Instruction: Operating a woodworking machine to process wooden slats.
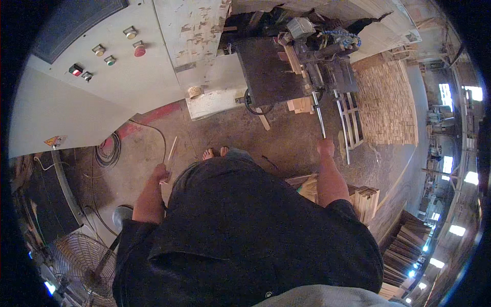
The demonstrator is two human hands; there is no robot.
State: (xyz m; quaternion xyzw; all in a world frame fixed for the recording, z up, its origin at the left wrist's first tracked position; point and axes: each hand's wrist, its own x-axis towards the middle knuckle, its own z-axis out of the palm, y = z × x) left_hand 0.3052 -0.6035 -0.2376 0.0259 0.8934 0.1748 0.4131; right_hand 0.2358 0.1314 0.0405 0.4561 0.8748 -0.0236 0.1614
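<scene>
My right hand [326,147] is closed at the near end of a shiny metal rod [319,115], which reaches out from the woodworking machine [314,61]. A second, parallel rod [342,123] runs to the right of it. Low on my left side, my left hand [162,174] has its fingers curled. A thin wooden strip [173,148] shows just beyond that hand and lines up with it. Whether the fingers grip the strip, or it lies on the floor behind, I cannot make out.
A pale machine cabinet with push buttons [110,60] fills the upper left. Coiled cable [107,149] lies on the floor below it, and a caged fan [84,266] stands lower left. Stacked wood [386,105] rises at the right; more wooden pieces [365,202] sit by my right elbow.
</scene>
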